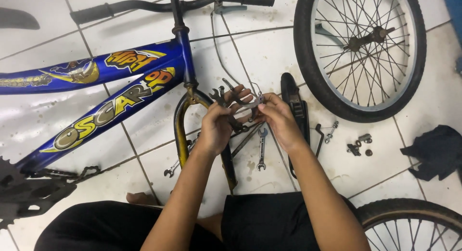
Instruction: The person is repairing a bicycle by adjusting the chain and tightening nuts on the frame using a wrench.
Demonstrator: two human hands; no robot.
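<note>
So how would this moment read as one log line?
left hand: grips dark metal brake caliper | right hand: grips it too | above: yellow fork of blue bicycle frame | floor: small silver spanner

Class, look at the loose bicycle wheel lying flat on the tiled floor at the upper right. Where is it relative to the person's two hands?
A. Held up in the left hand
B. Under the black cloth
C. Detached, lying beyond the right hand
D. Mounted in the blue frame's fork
C: the detached wheel lies flat on the tiles, apart from the fork, beyond the right hand; the left hand and the right together hold a small metal brake part.
</note>
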